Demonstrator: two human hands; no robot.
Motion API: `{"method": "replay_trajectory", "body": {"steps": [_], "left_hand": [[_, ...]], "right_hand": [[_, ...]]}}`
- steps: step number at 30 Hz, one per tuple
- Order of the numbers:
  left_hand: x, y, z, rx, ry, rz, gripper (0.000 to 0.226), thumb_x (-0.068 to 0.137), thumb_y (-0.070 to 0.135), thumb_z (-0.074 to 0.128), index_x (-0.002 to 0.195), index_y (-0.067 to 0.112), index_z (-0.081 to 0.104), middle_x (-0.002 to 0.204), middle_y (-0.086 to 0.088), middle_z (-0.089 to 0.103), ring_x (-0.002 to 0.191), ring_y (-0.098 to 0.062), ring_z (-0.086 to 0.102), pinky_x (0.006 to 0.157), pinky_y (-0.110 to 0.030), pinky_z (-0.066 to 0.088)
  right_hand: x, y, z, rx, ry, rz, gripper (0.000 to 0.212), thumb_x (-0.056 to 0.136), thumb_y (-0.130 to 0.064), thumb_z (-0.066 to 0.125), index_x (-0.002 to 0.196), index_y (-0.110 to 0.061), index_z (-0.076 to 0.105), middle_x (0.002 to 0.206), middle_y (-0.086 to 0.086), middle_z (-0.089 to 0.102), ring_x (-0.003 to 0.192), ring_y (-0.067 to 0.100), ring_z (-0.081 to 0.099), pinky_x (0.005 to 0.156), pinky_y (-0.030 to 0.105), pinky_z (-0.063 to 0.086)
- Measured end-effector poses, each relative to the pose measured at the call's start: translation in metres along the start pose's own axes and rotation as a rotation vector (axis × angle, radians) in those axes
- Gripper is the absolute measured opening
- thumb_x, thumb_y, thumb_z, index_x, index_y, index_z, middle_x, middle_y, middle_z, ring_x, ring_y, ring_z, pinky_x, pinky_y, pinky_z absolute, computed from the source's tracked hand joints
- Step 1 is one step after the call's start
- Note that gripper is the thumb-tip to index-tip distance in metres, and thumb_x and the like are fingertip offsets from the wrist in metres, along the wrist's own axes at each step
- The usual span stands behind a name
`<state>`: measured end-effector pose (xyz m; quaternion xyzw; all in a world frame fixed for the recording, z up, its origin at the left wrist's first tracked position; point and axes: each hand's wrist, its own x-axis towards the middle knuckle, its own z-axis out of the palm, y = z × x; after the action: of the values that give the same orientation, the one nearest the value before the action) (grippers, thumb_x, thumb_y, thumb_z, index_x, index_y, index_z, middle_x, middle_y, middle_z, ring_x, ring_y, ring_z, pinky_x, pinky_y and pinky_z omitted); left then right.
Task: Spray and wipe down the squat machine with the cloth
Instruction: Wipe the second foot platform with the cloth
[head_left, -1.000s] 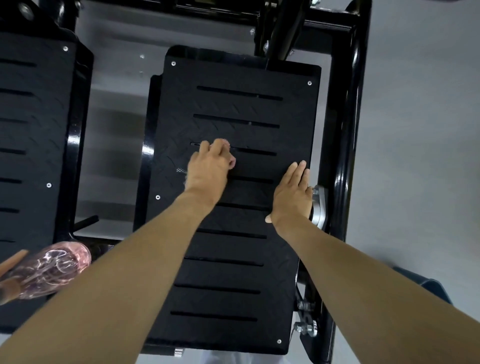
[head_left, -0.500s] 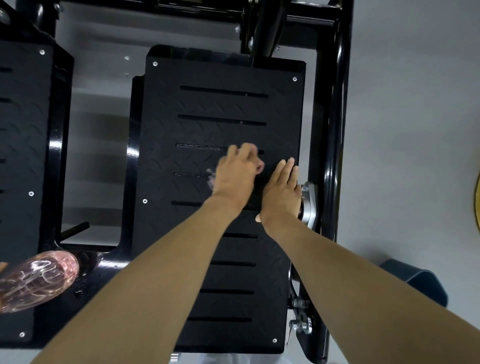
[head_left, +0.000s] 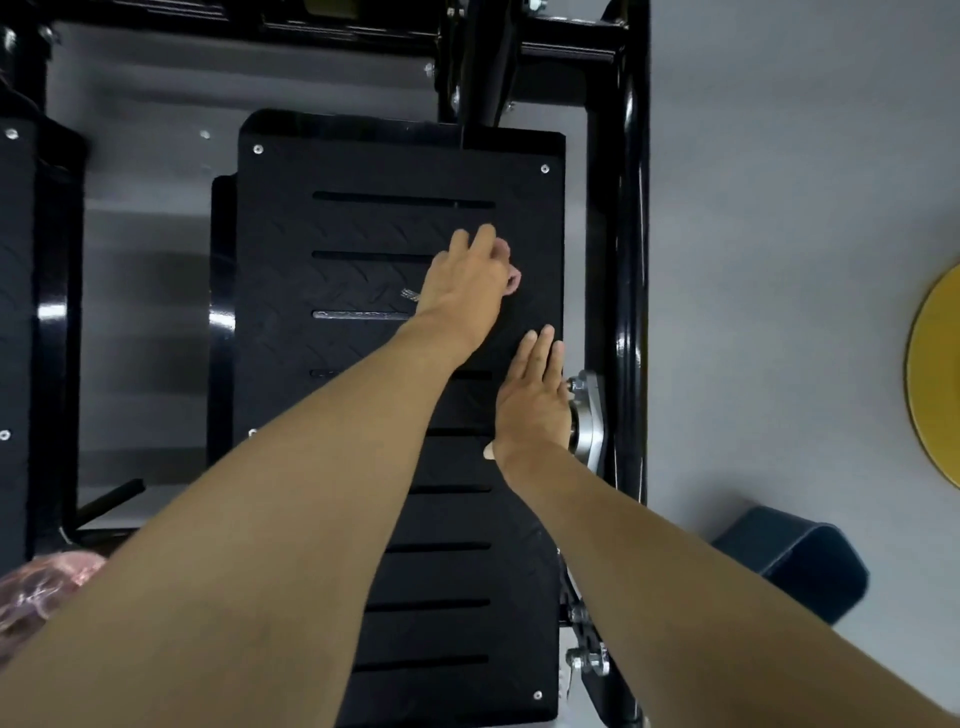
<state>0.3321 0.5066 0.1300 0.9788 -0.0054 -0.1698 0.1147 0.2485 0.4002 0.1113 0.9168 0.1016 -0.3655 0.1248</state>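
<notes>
The squat machine's black slotted footplate fills the middle of the head view. My left hand lies curled on the plate's upper right part, pressing down on a cloth. Only a pale frayed bit of the cloth shows at the hand's left side, and a pink tip shows at the fingertips. My right hand rests flat on the plate's right edge, fingers straight, holding nothing. A pink translucent spray bottle lies at the lower left, partly behind my left forearm.
A glossy black frame tube runs along the plate's right side, with a silver bracket beside my right hand. A second black footplate is at the left. On the grey floor at the right are a yellow disc and a dark blue object.
My left hand has slid to the right and further up the footplate with the cloth under it. My right hand has stayed flat at the plate's right edge.
</notes>
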Motion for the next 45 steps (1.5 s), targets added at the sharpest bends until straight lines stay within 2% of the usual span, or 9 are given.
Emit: {"method": "replay_trajectory", "body": {"steps": [5, 11, 15, 22, 29, 33, 36, 40, 45], "left_hand": [[-0.026, -0.042, 0.001, 0.111, -0.034, -0.138, 0.061, 0.08, 0.001, 0.063, 0.136, 0.004, 0.039, 0.135, -0.014, 0.033, 0.118, -0.034, 0.036, 0.095, -0.041, 0.039], [-0.029, -0.034, 0.006, 0.075, 0.016, -0.29, 0.032, 0.096, 0.007, 0.044, 0.127, 0.001, 0.048, 0.131, -0.015, 0.037, 0.113, -0.032, 0.04, 0.09, -0.038, 0.041], [-0.01, 0.003, 0.013, -0.018, 0.051, -0.143, 0.032, 0.095, 0.007, 0.045, 0.125, 0.005, 0.051, 0.137, -0.01, 0.036, 0.119, -0.029, 0.038, 0.096, -0.037, 0.039], [-0.015, -0.023, 0.014, 0.117, 0.014, 0.029, 0.065, 0.087, 0.003, 0.056, 0.145, 0.005, 0.027, 0.142, -0.01, 0.03, 0.118, -0.031, 0.038, 0.094, -0.036, 0.04], [-0.063, -0.12, 0.002, 0.197, -0.019, -0.348, 0.071, 0.079, 0.005, 0.068, 0.14, 0.002, 0.031, 0.131, -0.016, 0.035, 0.113, -0.034, 0.04, 0.091, -0.041, 0.041], [-0.054, -0.107, -0.001, 0.087, 0.023, -0.478, 0.041, 0.089, 0.002, 0.053, 0.129, 0.001, 0.045, 0.13, -0.017, 0.038, 0.113, -0.035, 0.041, 0.089, -0.04, 0.043], [-0.045, -0.076, 0.003, 0.074, 0.032, -0.308, 0.04, 0.086, -0.003, 0.051, 0.126, 0.006, 0.049, 0.134, -0.014, 0.035, 0.115, -0.032, 0.04, 0.09, -0.037, 0.044], [-0.045, -0.081, 0.012, 0.196, -0.005, -0.013, 0.066, 0.083, 0.001, 0.056, 0.142, 0.005, 0.027, 0.138, -0.011, 0.029, 0.117, -0.03, 0.038, 0.094, -0.037, 0.043], [-0.056, -0.1, 0.011, 0.107, 0.073, -0.434, 0.06, 0.083, 0.001, 0.06, 0.136, 0.003, 0.033, 0.13, -0.015, 0.037, 0.112, -0.032, 0.042, 0.091, -0.038, 0.042]], "right_hand": [[0.0, 0.002, 0.0, 0.015, -0.008, -0.007, 0.131, 0.077, -0.032, 0.078, 0.137, 0.007, -0.031, 0.148, 0.028, -0.032, 0.144, 0.039, -0.014, 0.12, 0.04, 0.014], [-0.001, 0.001, -0.002, 0.026, -0.005, 0.003, 0.13, 0.077, -0.03, 0.079, 0.138, 0.007, -0.03, 0.148, 0.028, -0.031, 0.144, 0.039, -0.013, 0.12, 0.04, 0.015], [0.0, 0.0, -0.001, 0.042, -0.003, 0.018, 0.127, 0.079, -0.027, 0.077, 0.139, 0.006, -0.029, 0.149, 0.026, -0.031, 0.144, 0.037, -0.014, 0.12, 0.04, 0.014], [-0.001, 0.0, -0.005, 0.001, -0.035, 0.023, 0.13, 0.078, -0.03, 0.078, 0.137, 0.008, -0.031, 0.148, 0.028, -0.032, 0.144, 0.039, -0.014, 0.119, 0.04, 0.014], [0.0, -0.002, -0.005, -0.035, -0.031, 0.027, 0.132, 0.076, -0.031, 0.08, 0.132, 0.011, -0.033, 0.147, 0.03, -0.03, 0.144, 0.04, -0.011, 0.118, 0.038, 0.018], [0.0, -0.002, -0.004, -0.031, -0.025, 0.024, 0.13, 0.077, -0.031, 0.079, 0.135, 0.01, -0.031, 0.148, 0.03, -0.029, 0.144, 0.04, -0.011, 0.117, 0.037, 0.018], [0.0, -0.003, -0.003, -0.021, -0.017, 0.023, 0.131, 0.078, -0.031, 0.079, 0.135, 0.009, -0.032, 0.148, 0.029, -0.03, 0.144, 0.039, -0.011, 0.117, 0.037, 0.018], [0.0, -0.002, -0.004, -0.004, -0.027, 0.02, 0.131, 0.078, -0.03, 0.079, 0.133, 0.009, -0.034, 0.148, 0.029, -0.03, 0.144, 0.039, -0.012, 0.117, 0.037, 0.018], [0.0, -0.003, -0.004, -0.014, -0.028, 0.025, 0.132, 0.077, -0.03, 0.08, 0.133, 0.01, -0.033, 0.148, 0.03, -0.03, 0.144, 0.04, -0.012, 0.118, 0.039, 0.014]]}}
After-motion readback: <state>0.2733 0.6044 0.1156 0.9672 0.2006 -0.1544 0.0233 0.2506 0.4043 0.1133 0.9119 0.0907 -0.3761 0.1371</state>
